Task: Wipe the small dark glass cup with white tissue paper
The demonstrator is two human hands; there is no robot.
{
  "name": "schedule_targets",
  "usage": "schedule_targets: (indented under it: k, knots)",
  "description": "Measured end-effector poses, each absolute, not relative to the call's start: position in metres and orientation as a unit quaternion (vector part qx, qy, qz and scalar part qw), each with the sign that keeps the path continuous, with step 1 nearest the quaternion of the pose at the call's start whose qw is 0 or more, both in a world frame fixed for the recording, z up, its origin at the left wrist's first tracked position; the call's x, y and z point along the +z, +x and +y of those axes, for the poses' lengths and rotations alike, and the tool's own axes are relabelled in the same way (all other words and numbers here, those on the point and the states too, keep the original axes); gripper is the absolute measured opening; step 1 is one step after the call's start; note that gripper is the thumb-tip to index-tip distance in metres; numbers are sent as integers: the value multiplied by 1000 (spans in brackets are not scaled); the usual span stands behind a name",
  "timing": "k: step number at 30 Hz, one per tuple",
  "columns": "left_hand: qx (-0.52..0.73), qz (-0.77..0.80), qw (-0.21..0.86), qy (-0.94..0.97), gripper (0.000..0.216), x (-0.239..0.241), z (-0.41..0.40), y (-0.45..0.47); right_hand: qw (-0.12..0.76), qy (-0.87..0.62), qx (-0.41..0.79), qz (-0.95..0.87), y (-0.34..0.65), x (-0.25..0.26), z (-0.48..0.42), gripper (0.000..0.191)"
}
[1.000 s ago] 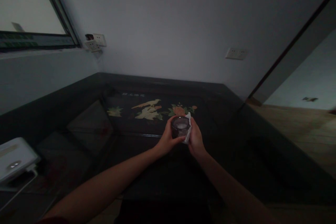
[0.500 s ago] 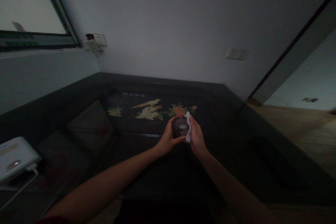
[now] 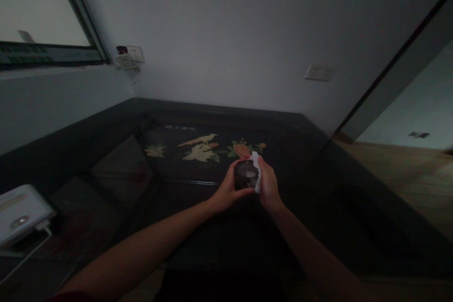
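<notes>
A clear drinking glass (image 3: 244, 174) is held between my hands above the dark table, its round opening tilted toward me. My left hand (image 3: 227, 188) wraps the glass from the left, with the thumb along its near side. On the right side a white tissue (image 3: 257, 172) lies against the glass. My right hand (image 3: 269, 184) is closed on that tissue and presses it to the glass wall. The right fingertips are partly hidden behind the tissue and glass.
Painted birds and flowers (image 3: 201, 148) decorate the dark glossy table (image 3: 219, 231). A white device (image 3: 23, 212) with a cable stands at the left. Wall sockets (image 3: 319, 72) are fixed on the wall behind, and a window (image 3: 42, 9) is at upper left.
The glass has turned in my hands, so its opening faces me more. My right hand and the tissue have shifted slightly to the right.
</notes>
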State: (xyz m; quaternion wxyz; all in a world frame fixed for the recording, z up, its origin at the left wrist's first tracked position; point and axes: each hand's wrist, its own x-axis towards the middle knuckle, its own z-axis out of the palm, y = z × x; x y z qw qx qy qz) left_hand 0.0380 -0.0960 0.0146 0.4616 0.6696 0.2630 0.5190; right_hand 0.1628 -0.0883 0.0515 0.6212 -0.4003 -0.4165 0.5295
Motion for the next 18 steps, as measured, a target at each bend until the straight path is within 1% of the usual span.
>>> schedule_targets:
  k: [3,5,7,9,11,13,16,18]
  knots:
    - [518,248,463,675,83,15,-98,38,611,-382,574,-389,164,54,-87,39]
    - [518,249,478,664,83,16,-98,38,620,-383,558,-396,163,54,-88,39]
    - [516,254,502,646,81,16,-98,39,634,-396,500,-438,162,53,-92,36]
    - [517,254,527,625,80,14,-97,40,638,-406,410,-509,161,53,-97,33]
    - [523,254,544,604,79,12,-95,41,632,-394,319,-586,161,54,-102,30]
    - [531,257,553,589,78,10,-94,42,619,-372,260,-641,161,56,-106,30]
    - [526,254,569,579,79,9,-93,42,614,-362,241,-659,161,57,-106,30]
    - [514,246,575,587,81,10,-94,40,628,-373,276,-625,161,56,-103,31]
